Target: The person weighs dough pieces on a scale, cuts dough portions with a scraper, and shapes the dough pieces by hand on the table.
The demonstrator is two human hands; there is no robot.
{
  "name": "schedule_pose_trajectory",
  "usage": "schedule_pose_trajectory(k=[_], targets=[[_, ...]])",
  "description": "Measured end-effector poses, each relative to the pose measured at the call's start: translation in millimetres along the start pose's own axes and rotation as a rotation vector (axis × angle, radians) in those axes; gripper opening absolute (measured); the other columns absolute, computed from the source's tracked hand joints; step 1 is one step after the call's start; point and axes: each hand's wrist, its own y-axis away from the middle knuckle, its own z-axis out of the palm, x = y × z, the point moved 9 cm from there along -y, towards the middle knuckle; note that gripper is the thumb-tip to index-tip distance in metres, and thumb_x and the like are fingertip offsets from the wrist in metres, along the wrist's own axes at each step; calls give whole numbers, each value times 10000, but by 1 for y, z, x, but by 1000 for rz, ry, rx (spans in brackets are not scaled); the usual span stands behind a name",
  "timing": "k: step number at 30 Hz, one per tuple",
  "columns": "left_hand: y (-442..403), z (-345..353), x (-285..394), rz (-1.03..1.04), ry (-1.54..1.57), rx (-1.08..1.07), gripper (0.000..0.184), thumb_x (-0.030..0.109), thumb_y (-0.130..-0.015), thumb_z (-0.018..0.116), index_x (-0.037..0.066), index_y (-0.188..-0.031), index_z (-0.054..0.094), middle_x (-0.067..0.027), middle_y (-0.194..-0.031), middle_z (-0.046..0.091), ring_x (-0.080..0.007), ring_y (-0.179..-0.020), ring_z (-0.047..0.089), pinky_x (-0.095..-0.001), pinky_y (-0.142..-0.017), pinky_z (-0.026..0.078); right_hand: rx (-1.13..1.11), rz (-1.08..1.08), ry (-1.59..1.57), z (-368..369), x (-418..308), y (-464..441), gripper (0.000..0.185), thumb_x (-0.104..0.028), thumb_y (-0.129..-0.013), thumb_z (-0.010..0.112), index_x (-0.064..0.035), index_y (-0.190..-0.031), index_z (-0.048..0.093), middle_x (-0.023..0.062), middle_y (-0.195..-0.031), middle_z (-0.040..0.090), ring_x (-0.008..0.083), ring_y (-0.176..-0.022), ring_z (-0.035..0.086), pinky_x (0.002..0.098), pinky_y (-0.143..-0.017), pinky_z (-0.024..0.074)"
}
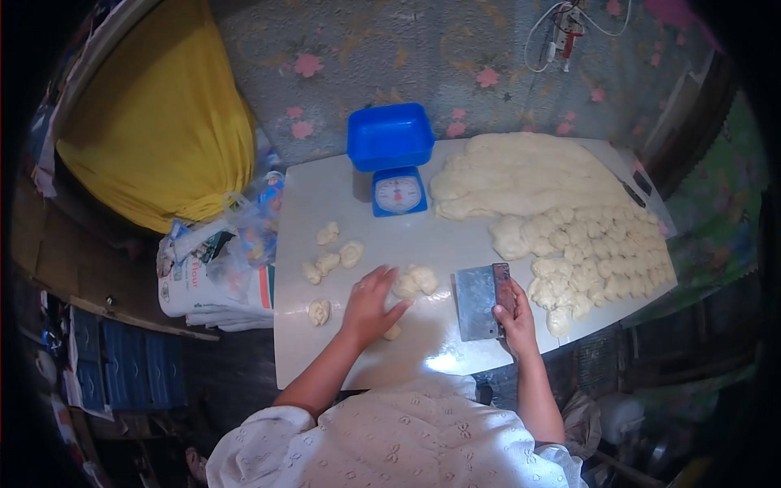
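My left hand [373, 305] is over the white table [325, 195], fingers apart, beside a lump of dough [416, 281]. A smaller piece of dough [393, 332] lies partly under its wrist side. In my right hand [514, 315] is a metal scraper [477, 304], gripped by its dark handle, blade towards the left. Several loose dough pieces [328, 263] lie to the left of my left hand. Right of the scraper are rows of small dough portions [582, 252], and behind them spreads a large slab of dough [529, 175].
A blue scale [399, 192] with a blue tray [391, 137] stands at the table's back. A knife [632, 193] lies at the right edge. Left of the table are flour sacks [195, 285] and a yellow cloth [163, 122]. Cables [561, 37] hang on the wall.
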Motion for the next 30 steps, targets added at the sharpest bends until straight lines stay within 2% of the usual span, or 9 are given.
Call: schedule_pose_trajectory(k=[6, 8, 11, 12, 19, 21, 24, 28, 30], targets=[[-29, 24, 2, 71, 133, -113, 499, 230, -761, 678, 8, -1185, 536, -204, -1128, 573, -347, -1086, 521, -398, -912, 415, 29, 23, 42, -2, -1, 3, 626, -35, -829, 594, -18, -1378, 292, 94, -1316, 441, 169, -1208, 431, 297, -1016, 326], [-22, 15, -26, -236, 361, -85, 333, 138, -757, 668, -10, -1050, 610, -162, -944, 644, -275, -878, 620, -334, -772, 484, 31, 12, 27, -2, -2, 3, 627, -34, -829, 595, -16, -1378, 292, 95, -1317, 439, 169, -1209, 430, 297, -1017, 325], [-8, 3, -46, -404, 589, 4, 202, 72, -765, 633, -15, -948, 634, -104, -859, 649, -164, -727, 610, -277, -669, 483, 22, 18, 2, 0, -6, 4, 631, -40, -829, 596, -10, -1378, 288, 97, -1323, 433, 170, -1216, 424, 297, -1022, 318], [-3, 3, -48, -447, 632, 1, 169, 39, -768, 614, -9, -929, 626, -45, -824, 613, -87, -732, 546, -234, -676, 450, 14, 30, -3, 1, -6, 3, 633, -47, -831, 598, -7, -1379, 285, 99, -1328, 429, 172, -1222, 419, 298, -1026, 313], [12, -6, -39, -270, 1038, 7, 182, 55, -739, 645, 21, -916, 624, -38, -919, 543, -122, -831, 503, -261, -798, 410, 30, 9, 41, -2, -4, 2, 617, -48, -832, 599, 10, -1367, 295, 81, -1290, 458, 154, -1187, 442, 284, -997, 339], [5, -25, -14, 23, 527, 20, 205, 92, -728, 676, 46, -923, 632, -114, -1127, 504, -210, -989, 503, -347, -882, 390, 22, 3, 19, 0, -7, 2, 623, -52, -832, 601, 10, -1369, 291, 82, -1289, 459, 154, -1183, 444, 285, -994, 342], [-8, -25, -2, -31, 63, 56, 262, 152, -727, 694, 72, -967, 628, -186, -1278, 416, -309, -1150, 435, -417, -937, 358, 11, 31, 25, 2, -8, 2, 628, -53, -832, 603, 8, -1372, 288, 85, -1289, 459, 160, -1188, 441, 288, -1000, 335], [-32, -17, 24, 58, -71, 63, 308, 183, -731, 687, 93, -1017, 616, -191, -1334, 388, -346, -1201, 406, -446, -957, 342, 23, 37, 20, 0, -6, 1, 630, -50, -832, 601, 2, -1375, 286, 87, -1290, 459, 164, -1196, 437, 287, -1002, 335], [-37, 15, 48, 379, -177, -82, 306, 195, -718, 698, 80, -987, 607, -141, -1271, 460, -322, -1144, 463, -397, -984, 341, 13, 58, 20, 1, -6, 2, 631, -39, -831, 598, -3, -1378, 284, 91, -1297, 454, 166, -1204, 432, 287, -1006, 332]])
